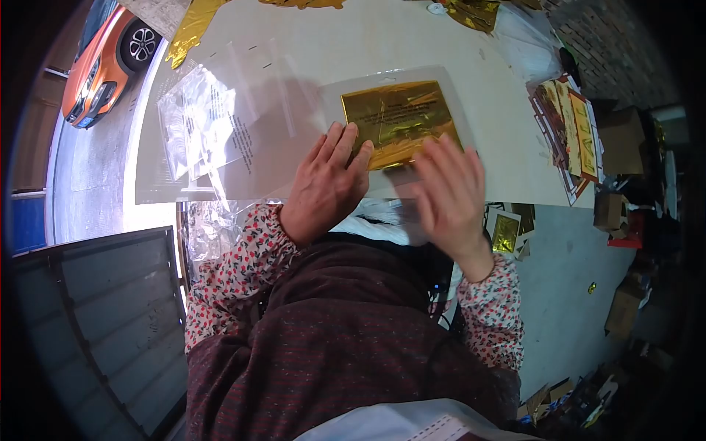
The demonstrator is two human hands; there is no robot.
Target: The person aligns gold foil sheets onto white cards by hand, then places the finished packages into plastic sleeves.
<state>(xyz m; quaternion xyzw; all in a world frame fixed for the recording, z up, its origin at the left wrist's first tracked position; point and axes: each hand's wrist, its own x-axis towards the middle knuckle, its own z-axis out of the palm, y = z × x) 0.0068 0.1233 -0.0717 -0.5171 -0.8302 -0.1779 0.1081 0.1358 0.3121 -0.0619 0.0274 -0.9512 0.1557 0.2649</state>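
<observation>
A folded gold foil sheet (408, 121) lies inside a clear plastic bag (454, 99) with printed text and a hang hole at its far edge. Flat against the bag's left side rests my left hand (329, 176), its fingers stretched out, fingertips beside the foil's lower left corner. My right hand (452, 195) is over the near right corner of the foil, smeared by motion, with its fingers extended and nothing visible in them. Whether its fingertips touch the bag cannot be made out. To the left, clear printed plastic bags (198, 125) lie on the table (294, 29).
Gold foil pieces (195, 29) lie along the table's far side. Printed cards (566, 132) sit at the right edge. Cardboard boxes (621, 140) line the floor on the right. An orange car (103, 66) stands outside at left, beyond a dark metal panel (103, 323).
</observation>
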